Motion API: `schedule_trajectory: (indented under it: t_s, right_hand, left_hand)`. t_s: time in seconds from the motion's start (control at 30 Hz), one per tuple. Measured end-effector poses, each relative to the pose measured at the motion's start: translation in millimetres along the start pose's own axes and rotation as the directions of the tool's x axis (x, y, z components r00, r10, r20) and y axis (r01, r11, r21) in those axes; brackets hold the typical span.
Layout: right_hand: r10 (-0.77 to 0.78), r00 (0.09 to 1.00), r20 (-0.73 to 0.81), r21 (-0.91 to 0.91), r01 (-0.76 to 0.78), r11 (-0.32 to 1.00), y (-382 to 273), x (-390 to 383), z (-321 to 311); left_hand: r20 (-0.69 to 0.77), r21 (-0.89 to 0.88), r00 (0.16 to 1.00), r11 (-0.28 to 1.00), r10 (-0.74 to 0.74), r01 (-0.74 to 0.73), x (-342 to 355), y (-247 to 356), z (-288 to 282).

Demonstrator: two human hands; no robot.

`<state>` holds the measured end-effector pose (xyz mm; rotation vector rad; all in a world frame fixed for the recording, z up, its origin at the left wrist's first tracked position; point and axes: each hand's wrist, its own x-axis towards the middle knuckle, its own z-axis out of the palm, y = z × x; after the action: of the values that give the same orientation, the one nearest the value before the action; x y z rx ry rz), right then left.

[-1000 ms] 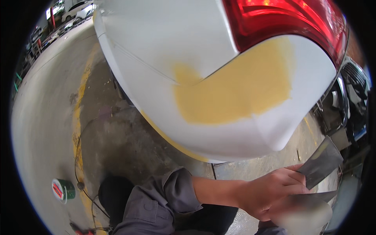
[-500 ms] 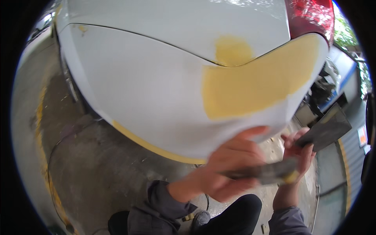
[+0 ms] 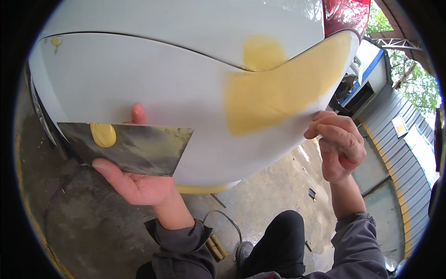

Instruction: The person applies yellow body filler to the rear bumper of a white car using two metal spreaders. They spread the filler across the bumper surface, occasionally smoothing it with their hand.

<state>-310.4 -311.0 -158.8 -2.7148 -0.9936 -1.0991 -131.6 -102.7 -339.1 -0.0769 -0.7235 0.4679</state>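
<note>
Behind dark plate (image 3: pixel 139 149), left fingers (image 3: pixel 138 112) mostly invisible

Site: veh. body-repair workshop, partly open-air. Evidence: white car bumper (image 3: pixel 153 79) w/ smooth yellow patch (image 3: pixel 278 93); flat dark plate (image 3: pixel 148 146) w/ yellow paste (image 3: pixel 103 135); stained conc. floor (image 3: pixel 111 223), dark cable (image 3: pixel 230 217) nr its lower edge, yellow line (image 3: pixel 48 253) along its L edge; corrugated metal wall (image 3: pixel 402 144) to R; trees (image 3: pixel 416 86) visible below roof truss (image 3: pixel 399 43), upper R.

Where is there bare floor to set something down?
Concrete floor looks open between the yellow line and left sleeve, and between white bumper and dark-clad knee. Crowded: beside that sleeve, with cable, yellowish bars and shoe.
</note>
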Motion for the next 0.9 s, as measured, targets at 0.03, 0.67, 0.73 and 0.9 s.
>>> schedule_trajectory:
  t_s: [0.03,0.67,0.73,0.9]
  right_hand:
    - [-0.003,1.000,-0.008,-0.038,0.003,0.999,0.7,2.8,0.2]
    - [0.213,0.964,-0.161,-0.035,-0.222,0.975,-11.9,20.5,2.1]
    - [0.204,0.968,-0.145,-0.066,-0.215,0.974,-13.3,23.3,1.2]
    - [0.208,0.959,-0.195,-0.086,-0.228,0.970,-21.3,27.2,-0.3]
  left_hand:
    - [-0.012,-0.025,1.000,1.000,0.004,-0.005,1.5,0.2,1.9]
    - [-0.078,-0.244,0.997,0.969,0.023,-0.041,-0.4,-7.7,13.4]
    - [0.000,-0.416,1.000,0.909,0.029,-0.026,0.0,-6.6,7.4]
    - [0.068,-0.397,0.996,0.917,0.057,-0.026,1.3,-8.8,0.8]
